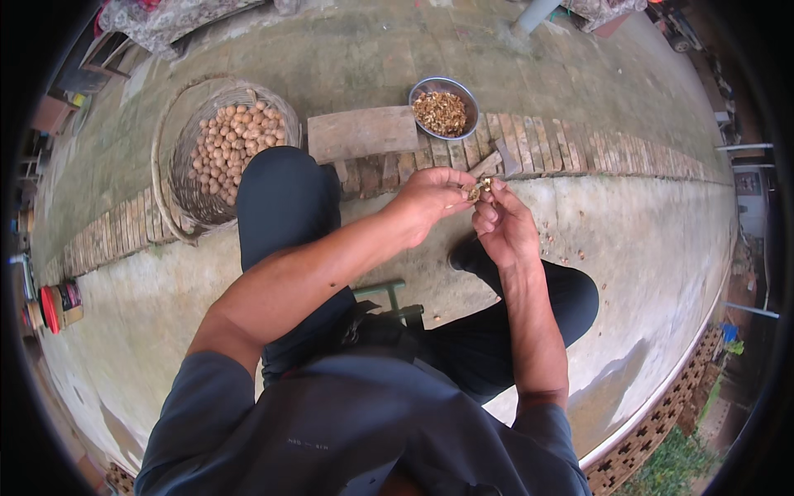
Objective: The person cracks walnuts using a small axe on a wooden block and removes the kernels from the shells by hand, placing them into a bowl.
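In my left hand (434, 197) is a cracked walnut shell (472, 193), pinched between thumb and fingers. My right hand (505, 224) meets it from the right, its fingertips closed on a small piece of walnut (487, 183). Just beyond my hands lies a hatchet (507, 159) with a wooden handle, partly hidden by my fingers. A metal bowl (474, 121) farther off holds shelled walnut kernels (441, 113). To the left, a wicker basket (186, 142) with a tall hoop handle contains many whole walnuts (239, 139).
A low wooden bench (363, 131) stands between basket and bowl, near a brick strip (558, 149) in the ground. Shell bits (581, 254) are scattered on the concrete at right. Green metal tubing (391, 291) shows between my legs. A grey pipe (536, 13) rises at the back.
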Available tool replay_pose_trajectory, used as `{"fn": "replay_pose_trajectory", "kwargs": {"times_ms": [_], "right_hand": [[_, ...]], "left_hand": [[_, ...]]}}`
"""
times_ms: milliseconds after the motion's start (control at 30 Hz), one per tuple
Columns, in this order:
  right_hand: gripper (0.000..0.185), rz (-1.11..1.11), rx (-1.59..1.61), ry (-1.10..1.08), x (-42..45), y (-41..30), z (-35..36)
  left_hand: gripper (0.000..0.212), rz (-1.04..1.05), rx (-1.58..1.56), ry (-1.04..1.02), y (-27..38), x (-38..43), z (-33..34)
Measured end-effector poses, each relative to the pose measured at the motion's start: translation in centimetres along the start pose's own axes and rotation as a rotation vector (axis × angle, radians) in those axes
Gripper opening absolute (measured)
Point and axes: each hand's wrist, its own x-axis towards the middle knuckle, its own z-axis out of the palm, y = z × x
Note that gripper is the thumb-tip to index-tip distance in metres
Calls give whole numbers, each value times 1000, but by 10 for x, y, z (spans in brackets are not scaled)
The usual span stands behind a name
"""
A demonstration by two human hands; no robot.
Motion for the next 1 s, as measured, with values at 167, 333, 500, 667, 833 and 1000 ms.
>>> {"fn": "replay_pose_trajectory", "kwargs": {"times_ms": [167,333,500,667,833,1000], "right_hand": [[10,-18,33,40,7,-6,-12],[10,13,-50,119,33,-18,-28],[13,-41,-242,182,105,-37,-26],[34,-205,-807,408,201,-63,-14],[35,-264,-1023,228,189,-59,-9],[26,-280,-1012,-122,91,-58,40]], "left_hand": [[29,-2,-29,27,5,-4,1],[30,15,-77,42,12,-8,-1],[30,30,-120,62,21,-16,-3],[30,16,-125,50,25,-13,-2],[30,49,-177,87,30,-10,-6],[27,67,-266,55,30,-7,-6]]}}
